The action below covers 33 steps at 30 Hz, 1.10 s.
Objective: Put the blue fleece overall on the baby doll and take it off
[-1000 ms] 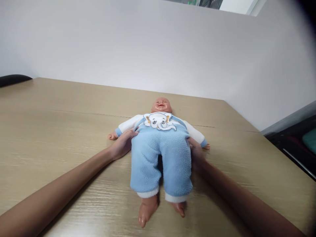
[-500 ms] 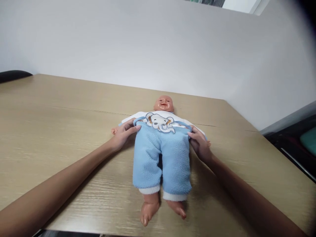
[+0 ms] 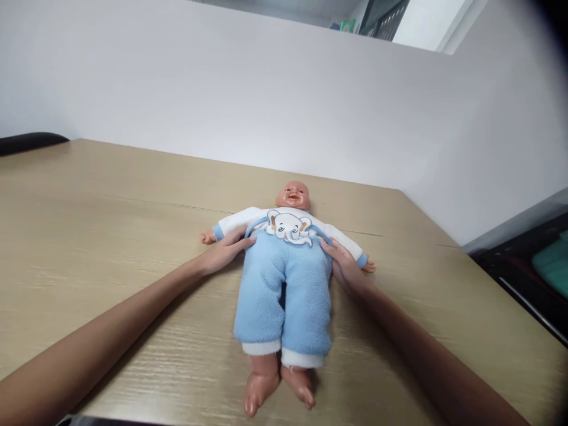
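Observation:
A baby doll point(image 3: 293, 195) lies on its back, head toward the wall and bare feet toward me. It wears a white long-sleeved top point(image 3: 239, 220) with blue cuffs, and fluffy light-blue overalls point(image 3: 284, 284) with an elephant patch point(image 3: 289, 228) on the bib. My left hand point(image 3: 226, 247) is closed on the overalls' upper edge at the left, thumb on top and fingers partly hidden beneath. On the right side, my right hand point(image 3: 348, 265) grips the opposite edge near the strap, its thumb on the blue cloth.
The doll rests on a light wooden table point(image 3: 133, 248) with a seam across it. Behind stands a pale wall point(image 3: 222, 94) with an opening at the top. A dark chair edge point(image 3: 33, 142) shows at far left, and black furniture with green cloth point(image 3: 552, 260) at right.
Both hands have come closer together, the right one moving inward, so the overalls look narrower at the top. The doll's forearms and cuffs show more. The camera view has tilted slightly up.

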### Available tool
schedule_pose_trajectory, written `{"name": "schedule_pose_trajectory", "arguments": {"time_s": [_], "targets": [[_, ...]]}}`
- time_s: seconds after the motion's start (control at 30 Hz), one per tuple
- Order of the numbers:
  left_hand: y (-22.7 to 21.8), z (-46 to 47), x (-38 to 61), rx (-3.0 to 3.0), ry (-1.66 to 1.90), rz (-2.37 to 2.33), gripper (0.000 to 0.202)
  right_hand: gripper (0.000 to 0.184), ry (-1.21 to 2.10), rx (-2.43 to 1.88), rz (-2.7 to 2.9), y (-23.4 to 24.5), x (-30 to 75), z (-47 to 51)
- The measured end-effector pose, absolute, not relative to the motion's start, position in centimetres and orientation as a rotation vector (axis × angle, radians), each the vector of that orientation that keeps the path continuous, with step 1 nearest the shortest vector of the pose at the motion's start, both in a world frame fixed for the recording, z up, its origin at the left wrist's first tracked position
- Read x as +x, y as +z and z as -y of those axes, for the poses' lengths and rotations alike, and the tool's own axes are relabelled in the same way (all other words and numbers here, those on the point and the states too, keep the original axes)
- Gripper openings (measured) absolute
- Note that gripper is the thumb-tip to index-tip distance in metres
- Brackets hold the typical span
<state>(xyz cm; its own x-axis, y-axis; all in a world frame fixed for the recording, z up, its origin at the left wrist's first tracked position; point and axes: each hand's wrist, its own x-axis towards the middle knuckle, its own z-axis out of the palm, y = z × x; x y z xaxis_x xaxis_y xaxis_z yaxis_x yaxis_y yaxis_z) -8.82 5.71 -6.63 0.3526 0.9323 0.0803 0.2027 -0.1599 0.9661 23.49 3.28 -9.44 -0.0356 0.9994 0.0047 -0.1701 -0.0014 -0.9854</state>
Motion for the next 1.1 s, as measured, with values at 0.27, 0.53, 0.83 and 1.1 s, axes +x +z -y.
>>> {"name": "schedule_pose_trajectory", "arguments": {"time_s": [0.27,0.53,0.83,1.1], "targets": [[-6.6,-5.3,-8.3,1.631,1.021,-1.012,0.035,0.031,1.184,-1.093,1.126,-7.8,23.4,-2.6],[-4.8,-5.8,-6.7,1.799,1.054,-0.936,0.035,0.027,0.828,-1.121,1.493,-6.2,23.1,-3.1],[-6.9,-7.7,-6.9,1.744,0.988,-0.978,0.035,0.040,0.987,-1.242,1.423,-8.0,23.8,-4.4],[-6.8,-7.8,-10.5,2.010,0.720,-0.889,0.032,0.032,0.737,-1.230,1.981,-9.7,27.8,-2.2]]}}
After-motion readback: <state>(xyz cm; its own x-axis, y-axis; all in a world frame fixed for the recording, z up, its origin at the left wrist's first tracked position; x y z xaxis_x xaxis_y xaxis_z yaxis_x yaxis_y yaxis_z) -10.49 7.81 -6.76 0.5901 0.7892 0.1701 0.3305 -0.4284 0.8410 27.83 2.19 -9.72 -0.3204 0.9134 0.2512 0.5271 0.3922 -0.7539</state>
